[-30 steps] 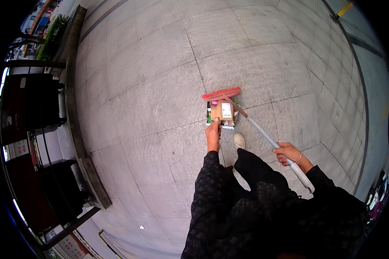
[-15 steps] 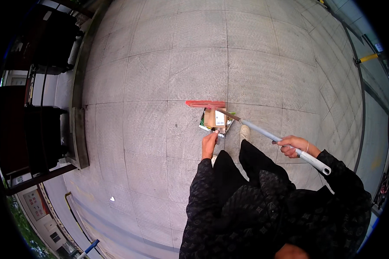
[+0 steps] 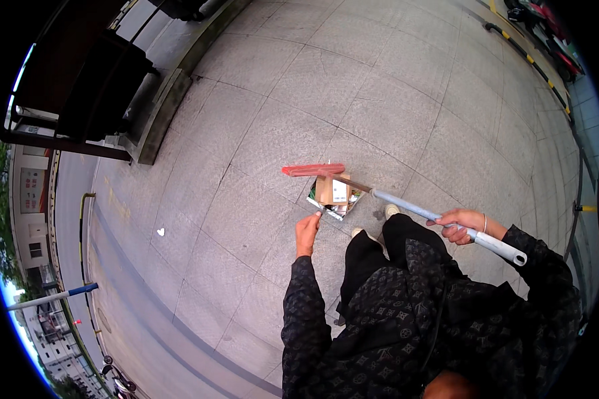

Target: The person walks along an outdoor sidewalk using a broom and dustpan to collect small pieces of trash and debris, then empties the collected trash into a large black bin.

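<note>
My right hand (image 3: 462,227) is wrapped round the grey pole (image 3: 406,204) of a broom, whose end sticks out past my wrist. The pole slants away to the left, down to a flat red broom head (image 3: 314,170). Just under that head hangs or stands a litter-filled dustpan (image 3: 337,216) with a pale rim; I cannot tell if it touches the ground. A brown cardboard box (image 3: 324,191) with a white label lies in it among other scraps. My left hand (image 3: 307,234) is closed at the dustpan's near left corner, seemingly on its handle, which is mostly hidden.
Grey paving slabs (image 3: 246,186) spread all round. A small white scrap (image 3: 161,232) lies to the left. Dark bins (image 3: 106,86) stand behind a low kerb (image 3: 161,113) at the upper left. A yellow-black bar (image 3: 532,63) runs along the upper right. My shoe (image 3: 392,210) is near the dustpan.
My view has turned to the right, so kerb and paving lines now slant. My left hand sits slightly further left and lower; broom and dustpan keep nearly the same place before me.
</note>
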Demonstrator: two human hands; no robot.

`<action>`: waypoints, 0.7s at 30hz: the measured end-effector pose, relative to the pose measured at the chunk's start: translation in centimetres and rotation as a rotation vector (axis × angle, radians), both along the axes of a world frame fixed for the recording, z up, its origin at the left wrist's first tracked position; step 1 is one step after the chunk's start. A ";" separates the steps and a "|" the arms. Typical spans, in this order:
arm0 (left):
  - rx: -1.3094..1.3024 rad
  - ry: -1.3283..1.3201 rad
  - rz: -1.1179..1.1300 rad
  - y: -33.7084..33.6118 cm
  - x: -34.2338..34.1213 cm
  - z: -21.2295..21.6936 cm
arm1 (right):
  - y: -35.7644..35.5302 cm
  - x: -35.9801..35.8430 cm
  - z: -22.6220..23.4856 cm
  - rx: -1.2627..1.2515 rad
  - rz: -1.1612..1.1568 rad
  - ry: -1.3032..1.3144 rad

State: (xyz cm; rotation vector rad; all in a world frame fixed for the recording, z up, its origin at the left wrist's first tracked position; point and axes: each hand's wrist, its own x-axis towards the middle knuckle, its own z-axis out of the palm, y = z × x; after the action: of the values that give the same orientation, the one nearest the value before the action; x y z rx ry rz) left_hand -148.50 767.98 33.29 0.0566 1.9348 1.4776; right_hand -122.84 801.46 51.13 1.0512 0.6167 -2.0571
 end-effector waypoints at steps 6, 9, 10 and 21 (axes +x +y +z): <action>-0.003 0.083 0.253 -12.7 -6.2 1.7 | -6.3 -14.2 1.8 0.008 0.262 0.043; -0.022 0.143 0.357 -18.7 -9.8 2.5 | -10.1 -21.8 2.2 0.018 0.389 0.094; -0.035 0.116 0.424 -20.6 -10.8 2.5 | -11.4 -24.2 1.5 -0.001 0.423 0.092; -0.126 0.002 1.065 -42.6 -23.6 5.7 | -35.8 -56.2 -3.0 -0.132 0.881 0.108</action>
State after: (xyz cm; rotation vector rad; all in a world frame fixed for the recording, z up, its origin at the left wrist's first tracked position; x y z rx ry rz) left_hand -172.09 725.42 39.03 -1.1857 2.1443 1.9372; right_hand -179.08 765.71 48.16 0.4508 0.8037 -1.3487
